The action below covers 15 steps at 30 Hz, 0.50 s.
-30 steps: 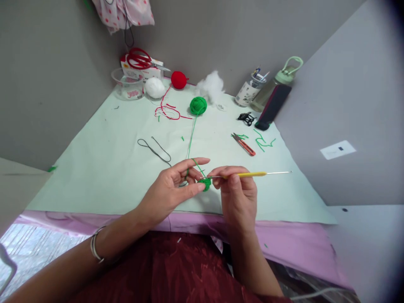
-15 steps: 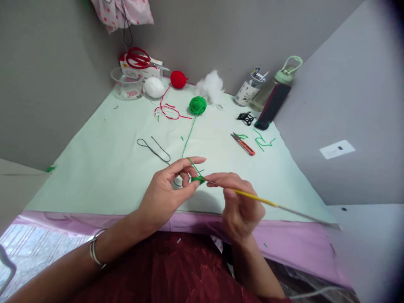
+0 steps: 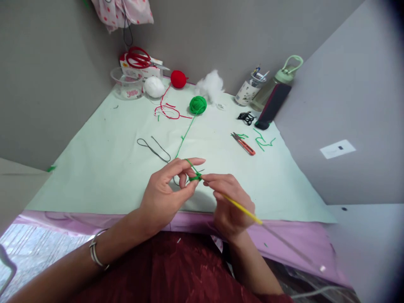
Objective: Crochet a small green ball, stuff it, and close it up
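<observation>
My left hand pinches a small green crochet piece between thumb and fingers, its index finger stretched out with yarn looped over it. My right hand grips a crochet hook with a yellow handle, its tip at the green piece and its long thin shaft slanting down to the right. From the left hand a green strand runs up to the green yarn ball. A dark looped cord lies just beyond the left hand and partly passes behind its fingers.
Orange thread snips, green yarn scraps and a black hair clip lie to the right. Along the back stand a clear tub, white yarn, red yarn, white stuffing, a pen jar and a bottle.
My right hand has shifted slightly left, and the hook's far end has swung down toward me. The green strand to the ball now slants further left near my left hand, which has barely moved.
</observation>
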### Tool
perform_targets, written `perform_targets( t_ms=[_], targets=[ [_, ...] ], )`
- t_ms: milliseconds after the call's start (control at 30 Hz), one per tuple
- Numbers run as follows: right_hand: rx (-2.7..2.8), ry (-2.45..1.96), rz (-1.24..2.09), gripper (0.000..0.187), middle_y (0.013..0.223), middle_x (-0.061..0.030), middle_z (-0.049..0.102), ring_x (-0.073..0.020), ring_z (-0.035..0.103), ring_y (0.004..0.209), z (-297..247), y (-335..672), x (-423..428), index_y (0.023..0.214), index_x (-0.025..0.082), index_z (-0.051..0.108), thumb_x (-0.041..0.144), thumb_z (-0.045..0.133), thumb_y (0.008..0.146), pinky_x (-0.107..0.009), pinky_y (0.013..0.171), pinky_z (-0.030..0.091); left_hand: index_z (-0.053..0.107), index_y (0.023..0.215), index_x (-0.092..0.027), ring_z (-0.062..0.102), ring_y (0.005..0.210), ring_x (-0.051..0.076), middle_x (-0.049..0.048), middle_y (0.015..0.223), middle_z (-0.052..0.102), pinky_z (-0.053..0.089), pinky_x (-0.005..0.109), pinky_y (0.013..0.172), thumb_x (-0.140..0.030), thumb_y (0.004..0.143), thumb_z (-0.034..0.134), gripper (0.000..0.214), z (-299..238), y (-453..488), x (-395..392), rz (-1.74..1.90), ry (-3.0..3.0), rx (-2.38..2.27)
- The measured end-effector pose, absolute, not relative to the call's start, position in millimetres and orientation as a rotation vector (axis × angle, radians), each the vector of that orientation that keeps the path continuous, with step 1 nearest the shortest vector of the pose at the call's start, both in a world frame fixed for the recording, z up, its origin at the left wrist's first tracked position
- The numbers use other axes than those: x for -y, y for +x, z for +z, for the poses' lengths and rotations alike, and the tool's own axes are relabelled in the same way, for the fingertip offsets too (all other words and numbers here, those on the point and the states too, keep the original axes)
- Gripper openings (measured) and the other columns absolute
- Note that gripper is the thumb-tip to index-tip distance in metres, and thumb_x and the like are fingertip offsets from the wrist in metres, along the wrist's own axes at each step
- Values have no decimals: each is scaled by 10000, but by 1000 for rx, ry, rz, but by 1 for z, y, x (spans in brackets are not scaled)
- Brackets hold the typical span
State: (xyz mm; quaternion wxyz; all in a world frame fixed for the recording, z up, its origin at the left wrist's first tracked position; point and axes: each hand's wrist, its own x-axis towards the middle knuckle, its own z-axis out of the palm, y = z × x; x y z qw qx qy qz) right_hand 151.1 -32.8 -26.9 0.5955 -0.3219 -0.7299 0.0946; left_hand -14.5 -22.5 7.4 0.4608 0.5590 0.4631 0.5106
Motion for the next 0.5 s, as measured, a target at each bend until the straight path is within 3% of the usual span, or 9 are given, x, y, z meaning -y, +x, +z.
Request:
perform_targets(
  t_ms=[100,300,500],
  targets=[
    [1679,-778,120,230,1102,-81,797,-223,777,934,-34,146,34,1169,291,731,198,585,1017,-376,700,652,793,1142,-250,577,745,132,-4,872,684,500,297,847,-180,832,777,318,6,-13,24,1243,1301,-1145],
    [1427,-763,394,214,916,-51,791,-204,758,842,-23,138,33,1085,248,747,206,541,1045,-382,725,636,753,1243,-266,601,836,153,-10,879,687,464,307,907,-308,840,826,412,5,-18,23,1106,1121,-1057],
    [1378,-800,505,190,932,-42,795,-190,745,790,-17,141,31,1039,241,733,231,544,1050,-395,736,631,740,1264,-289,589,850,137,-21,898,664,443,299,919,-273,862,802,407,1,-20,20,1100,1162,-1060]
  ],
)
